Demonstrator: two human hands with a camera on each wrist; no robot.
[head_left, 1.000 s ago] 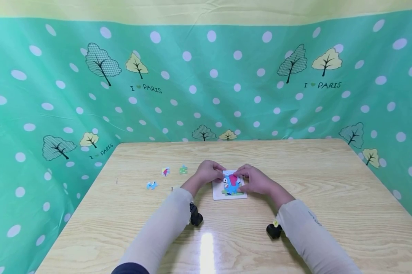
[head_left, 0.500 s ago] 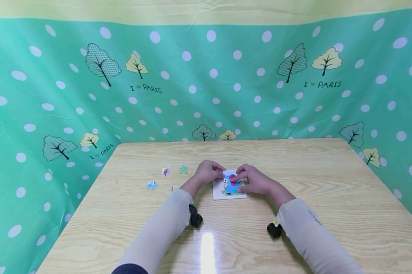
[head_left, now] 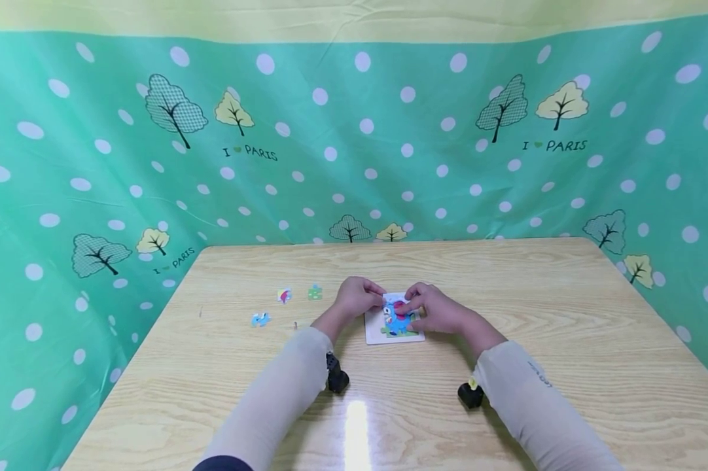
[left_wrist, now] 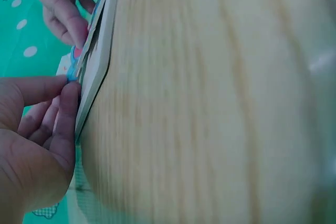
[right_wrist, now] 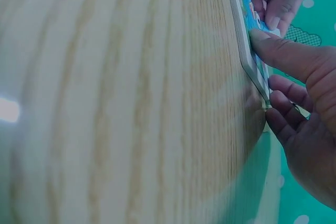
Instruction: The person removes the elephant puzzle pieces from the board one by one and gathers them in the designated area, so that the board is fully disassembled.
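A square jigsaw puzzle (head_left: 396,322) with a blue animal and a pink patch lies in a white tray (head_left: 373,335). My left hand (head_left: 356,296) is at its upper left. In the left wrist view, my left thumb and index finger pinch the edge of a blue puzzle piece (left_wrist: 72,72). From the right, my right hand (head_left: 439,309) grips the assembled pieces, index finger on the pink patch and thumb lower down on the picture. The pieces sit slightly raised at one edge, a dark gap showing between them and the tray. Fingers partly hide the puzzle's upper part.
Left of the tray lie loose pieces: one with pink (head_left: 284,296), a green one (head_left: 315,292) and a blue one (head_left: 261,319). A tiny dark object (head_left: 296,325) lies nearby. Green polka-dot cloth (head_left: 354,144) hangs behind the wooden table (head_left: 536,288).
My right index finger has moved left from the edge of the pink patch onto it. My left hand stays at the upper left, and the loose pieces have not moved.
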